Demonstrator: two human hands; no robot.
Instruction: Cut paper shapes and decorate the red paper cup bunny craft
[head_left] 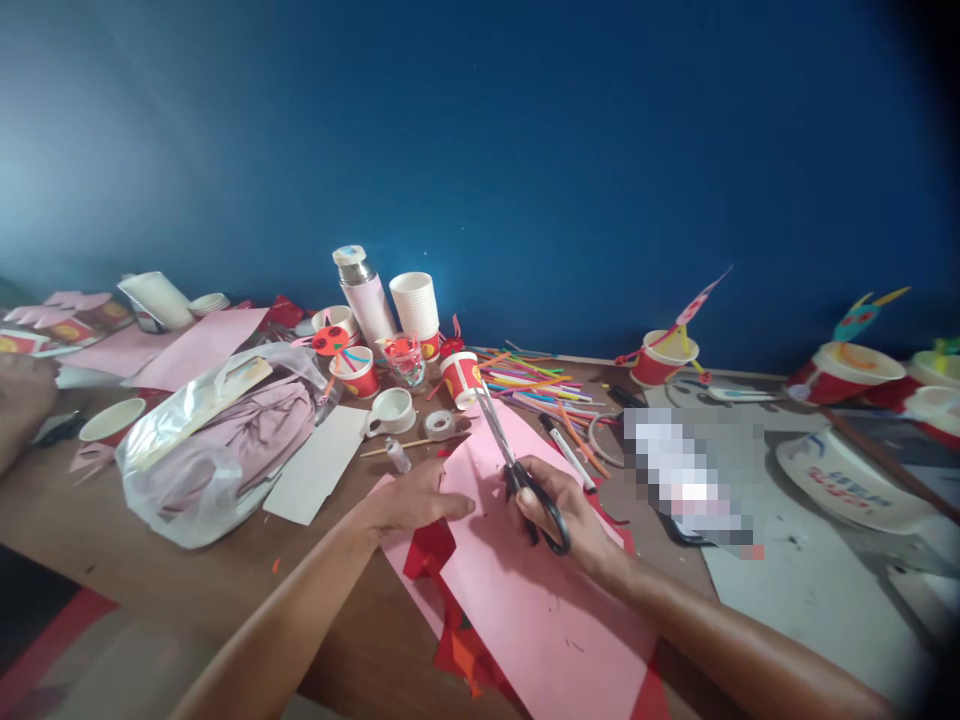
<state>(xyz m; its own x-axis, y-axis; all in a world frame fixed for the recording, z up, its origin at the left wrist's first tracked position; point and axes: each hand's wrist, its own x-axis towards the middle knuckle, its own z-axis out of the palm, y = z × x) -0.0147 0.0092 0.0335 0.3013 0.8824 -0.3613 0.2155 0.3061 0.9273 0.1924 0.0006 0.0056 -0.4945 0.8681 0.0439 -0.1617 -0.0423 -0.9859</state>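
Note:
My right hand (559, 515) is closed round the black handles of a pair of scissors (498, 428). Their metal blades point away from me, over the far end of a large pink paper sheet (555, 620); whether they touch it I cannot tell. My left hand (420, 497) grips the sheet's left edge, thumb on top and the other fingers partly hidden. Under the sheet lie red paper pieces (431, 550) and another strip of pink paper (420, 595). Just beyond the blades a red and white paper cup (460, 378) leans on its side.
Beyond my hands are a small bottle (398, 456), a white mug (390, 411), a tape roll (439, 425) and colourful pipe cleaners (540, 385). A plastic bag (217, 450) lies left, near another person's hand (22, 400). Decorated cups (664, 360) and a blurred-out phone (690, 480) are right.

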